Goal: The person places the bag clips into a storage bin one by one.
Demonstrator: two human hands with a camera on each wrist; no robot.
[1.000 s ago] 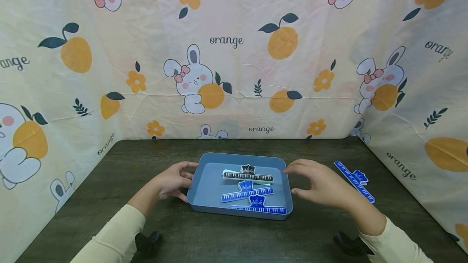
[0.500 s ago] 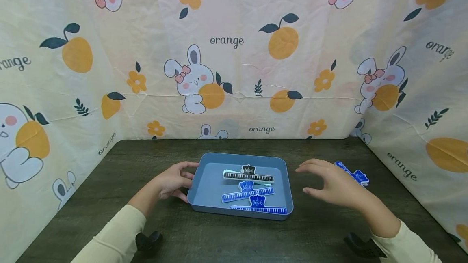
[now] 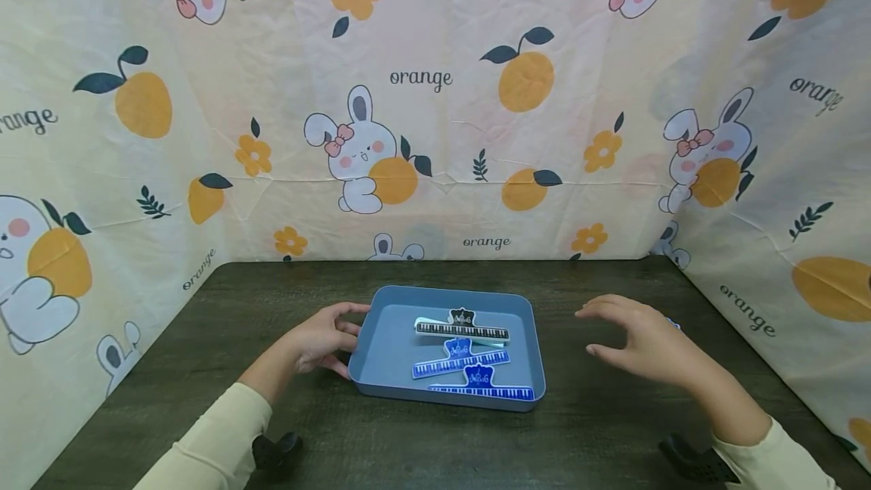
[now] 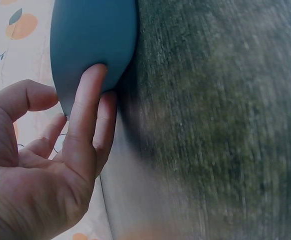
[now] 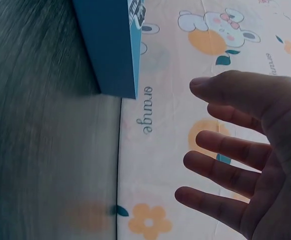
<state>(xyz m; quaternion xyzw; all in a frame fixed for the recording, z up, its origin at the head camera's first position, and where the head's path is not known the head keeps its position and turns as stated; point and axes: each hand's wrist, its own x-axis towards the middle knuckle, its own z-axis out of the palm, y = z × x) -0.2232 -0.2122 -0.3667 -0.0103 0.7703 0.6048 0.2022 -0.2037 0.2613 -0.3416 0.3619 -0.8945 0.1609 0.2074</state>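
My left hand (image 3: pixel 323 337) rests at the left end of a blue rectangular tray (image 3: pixel 381 339); in the left wrist view its fairly straight fingers touch the tray's outer wall (image 4: pixel 93 35). Inside the tray lie a black-and-white piano-key sheet music clip (image 3: pixel 463 329) with something pale green under it, a blue one (image 3: pixel 459 361) set at a slant, and another blue clip (image 3: pixel 480 392) along the near wall. Right of the tray, my right hand (image 3: pixel 643 339) hovers with fingers spread and holds nothing. Behind it, a sliver of one more blue clip (image 3: pixel 673 323) shows, mostly hidden.
The dark wooden table (image 3: pixel 408 445) reaches back to a cream cloth (image 3: pixel 449 134) printed with rabbits and oranges, which also hangs along both sides. Black straps (image 3: pixel 275 451) sit at both wrists, by the pale sleeves.
My right hand has moved right, away from the tray's right end, and now covers most of the blue clip on the table. The left hand and the tray stay put.
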